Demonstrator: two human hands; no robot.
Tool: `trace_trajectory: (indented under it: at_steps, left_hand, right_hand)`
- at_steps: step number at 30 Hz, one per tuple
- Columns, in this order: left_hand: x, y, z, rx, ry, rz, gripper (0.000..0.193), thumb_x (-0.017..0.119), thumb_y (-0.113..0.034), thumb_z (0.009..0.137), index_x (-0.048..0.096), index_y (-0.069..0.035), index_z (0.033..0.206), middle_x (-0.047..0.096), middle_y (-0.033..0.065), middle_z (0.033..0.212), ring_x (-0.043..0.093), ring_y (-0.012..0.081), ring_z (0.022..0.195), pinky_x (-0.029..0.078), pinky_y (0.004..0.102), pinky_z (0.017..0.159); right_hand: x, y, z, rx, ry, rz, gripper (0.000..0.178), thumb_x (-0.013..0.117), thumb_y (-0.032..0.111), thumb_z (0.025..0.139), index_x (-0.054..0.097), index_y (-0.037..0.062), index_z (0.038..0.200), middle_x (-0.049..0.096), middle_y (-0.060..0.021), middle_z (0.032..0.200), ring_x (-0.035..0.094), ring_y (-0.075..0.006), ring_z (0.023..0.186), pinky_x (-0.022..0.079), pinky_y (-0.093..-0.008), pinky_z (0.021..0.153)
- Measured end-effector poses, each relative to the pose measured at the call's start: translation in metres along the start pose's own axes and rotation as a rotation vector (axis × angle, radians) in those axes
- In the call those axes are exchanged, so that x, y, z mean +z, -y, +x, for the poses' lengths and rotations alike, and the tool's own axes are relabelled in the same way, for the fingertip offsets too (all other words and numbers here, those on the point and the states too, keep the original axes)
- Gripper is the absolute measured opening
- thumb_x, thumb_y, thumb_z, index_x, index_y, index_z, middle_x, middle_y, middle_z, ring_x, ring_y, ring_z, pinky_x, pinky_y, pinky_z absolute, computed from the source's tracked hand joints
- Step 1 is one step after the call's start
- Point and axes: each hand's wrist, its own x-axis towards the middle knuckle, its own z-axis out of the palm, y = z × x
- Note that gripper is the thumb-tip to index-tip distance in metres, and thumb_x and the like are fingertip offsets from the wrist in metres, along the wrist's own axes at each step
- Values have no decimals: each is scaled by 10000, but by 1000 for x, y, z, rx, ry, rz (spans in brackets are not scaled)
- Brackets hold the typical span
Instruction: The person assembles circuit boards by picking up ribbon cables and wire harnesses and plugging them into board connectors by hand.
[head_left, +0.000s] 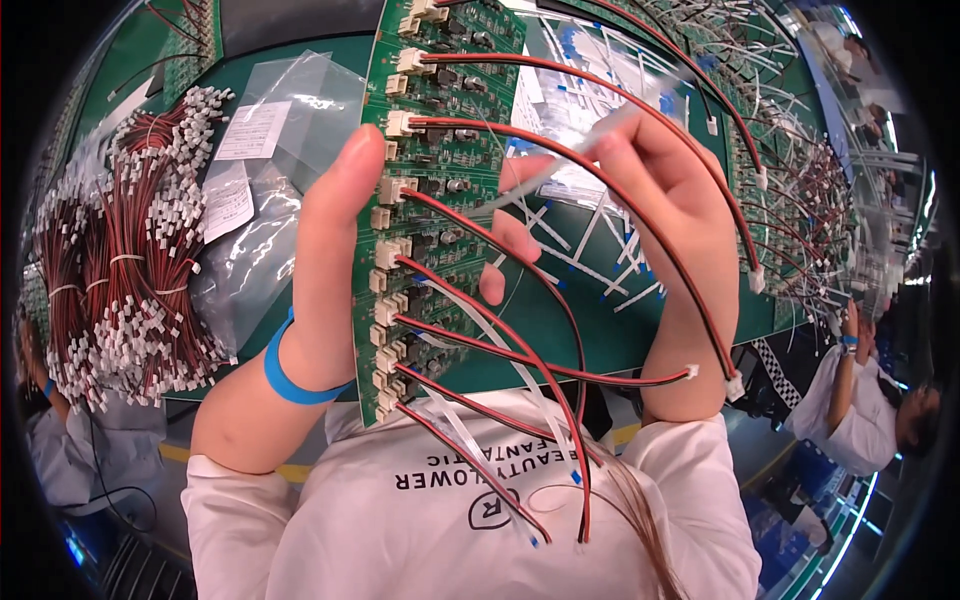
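Observation:
My left hand (340, 205) grips a long green circuit board panel (452, 160), standing tilted on edge, with the thumb along its left side and fingertips showing past its right edge. White sockets line the panel's left side. Red-and-black wires (500, 128) run from several of these sockets, their free ends with white plugs hanging to the right and below. A few white flat ribbon cables (465, 430) also dangle from the lower part. To the right of the panel, my right hand (675, 175) pinches a white flat ribbon cable (530, 188), blurred, whose lower end reaches the panel's components.
Tied bundles of red-and-black wires (125, 260) lie at the left, beside clear plastic bags (270, 250) with paper labels. Loose white ribbon cables with blue ends (600, 245) are scattered on the green table mat (555, 330). More wired boards (750, 190) crowd the right. Other people sit nearby.

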Motion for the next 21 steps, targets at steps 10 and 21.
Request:
trace_trajectory:
  at_steps: [10, 21]
  left_hand:
    - [2, 18, -2, -69, -11, 82, 791, 181, -662, 856, 524, -5, 1134, 627, 171, 931, 607, 266, 694, 474, 323, 608]
    - [-4, 17, -6, -106, 45, 34, 790, 168, -660, 862, 526, -2, 1114, 620, 180, 950, 611, 288, 761, 479, 336, 636]
  right_hand:
    - [29, 5, -11, -466, -28, -120, 238, 735, -56, 670, 651, -39, 891, 600, -99, 720, 544, -111, 519, 387, -204, 445]
    - [32, 5, -13, -470, -74, -169, 229, 746, -57, 631, 654, -30, 839, 626, -81, 670, 529, -119, 488, 390, -228, 469]
